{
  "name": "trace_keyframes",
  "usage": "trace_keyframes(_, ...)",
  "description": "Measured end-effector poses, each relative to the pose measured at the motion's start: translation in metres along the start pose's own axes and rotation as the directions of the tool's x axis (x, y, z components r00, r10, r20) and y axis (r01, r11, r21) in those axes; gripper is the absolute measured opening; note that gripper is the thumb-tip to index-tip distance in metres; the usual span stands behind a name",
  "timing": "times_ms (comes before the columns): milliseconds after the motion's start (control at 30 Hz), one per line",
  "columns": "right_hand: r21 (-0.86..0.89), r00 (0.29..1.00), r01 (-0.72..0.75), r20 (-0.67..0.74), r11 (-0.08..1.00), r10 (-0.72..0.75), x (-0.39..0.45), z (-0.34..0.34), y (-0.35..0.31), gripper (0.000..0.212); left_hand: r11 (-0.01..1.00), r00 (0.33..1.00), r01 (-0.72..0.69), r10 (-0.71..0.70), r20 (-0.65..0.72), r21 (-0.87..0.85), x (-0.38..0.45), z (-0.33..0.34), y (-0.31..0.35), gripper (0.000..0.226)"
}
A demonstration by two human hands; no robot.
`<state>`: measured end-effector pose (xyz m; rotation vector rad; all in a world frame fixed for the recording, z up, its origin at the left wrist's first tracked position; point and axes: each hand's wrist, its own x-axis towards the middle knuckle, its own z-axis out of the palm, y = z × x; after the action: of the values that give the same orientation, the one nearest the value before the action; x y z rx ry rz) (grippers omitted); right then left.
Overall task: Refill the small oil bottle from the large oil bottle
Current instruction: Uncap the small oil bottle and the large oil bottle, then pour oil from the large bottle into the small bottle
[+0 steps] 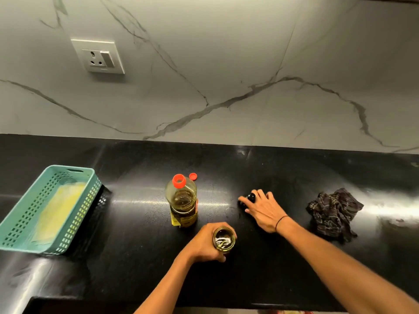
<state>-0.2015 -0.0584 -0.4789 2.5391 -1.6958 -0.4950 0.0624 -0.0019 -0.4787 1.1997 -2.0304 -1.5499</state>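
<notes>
head view: left hand (205,242) grips the small oil bottle (224,240), open-mouthed, near the worktop (136,257) front edge. right hand (263,209) covers a black cap (248,198); its fingers' hold on the cap cannot be told. large oil bottle (182,200) stands mid-worktop, uncapped, red cap (193,176) behind it. teal basket (45,211) sits left, dark cloth (333,211) right, with bare surface between them.
</notes>
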Motion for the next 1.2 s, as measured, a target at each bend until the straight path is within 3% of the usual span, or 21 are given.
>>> trace_keyframes(133, 0.063, 0.989, -0.147, 0.030, 0.987, 0.145, 0.015, -0.001, -0.024, 0.051, 0.998, 0.997, 0.053, -0.054, -0.055, -0.017, -0.028, -0.012, -0.006, 0.061)
trace_keyframes(433, 0.141, 0.984, -0.163, 0.097, 0.976, 0.150, 0.008, -0.022, -0.034, 0.072, 0.988, 0.972, 0.121, -0.137, -0.191, -0.096, -0.064, -0.036, 0.000, 0.061)
trace_keyframes(600, 0.276, 0.957, -0.278, 0.001, 0.920, 0.289, -0.019, -0.034, -0.046, 0.075, 0.986, 0.964, 0.130, -0.151, -0.218, -0.108, -0.082, -0.055, 0.013, 0.060)
trace_keyframes(667, 0.437, 0.921, -0.307, -0.087, 0.845, 0.380, -0.029, -0.040, -0.058, 0.082, 0.986, 0.961, 0.122, -0.146, -0.236, -0.110, -0.090, -0.065, 0.020, 0.061)
trace_keyframes(733, 0.617, 0.882, -0.243, -0.181, 0.749, 0.435, -0.032, -0.048, -0.075, 0.086, 0.988, 0.955, 0.110, -0.136, -0.264, -0.109, -0.098, -0.076, 0.026, 0.063)
trace_keyframes(867, 0.906, 0.900, -0.027, -0.162, 0.422, 0.405, -0.023, -0.070, -0.134, 0.097, 0.995, 0.939, 0.079, -0.097, -0.331, -0.068, -0.116, -0.101, 0.034, 0.064)
trace_keyframes(1000, 0.976, 0.919, 0.054, -0.131, 0.209, 0.371, -0.001, -0.101, -0.194, 0.104, 0.999, 0.926, 0.037, -0.038, -0.376, -0.008, -0.136, -0.127, 0.039, 0.055)
trace_keyframes(1133, 0.999, 0.852, 0.046, -0.039, 0.000, 0.523, 0.025, -0.128, -0.217, 0.092, 1.000, 0.901, 0.024, -0.029, -0.433, -0.019, -0.158, -0.146, 0.036, 0.055)
trace_keyframes(1200, 0.999, 0.830, -0.004, 0.026, -0.040, 0.556, 0.030, -0.131, -0.218, 0.084, 0.999, 0.888, 0.025, -0.036, -0.457, -0.031, -0.169, -0.152, 0.032, 0.057)
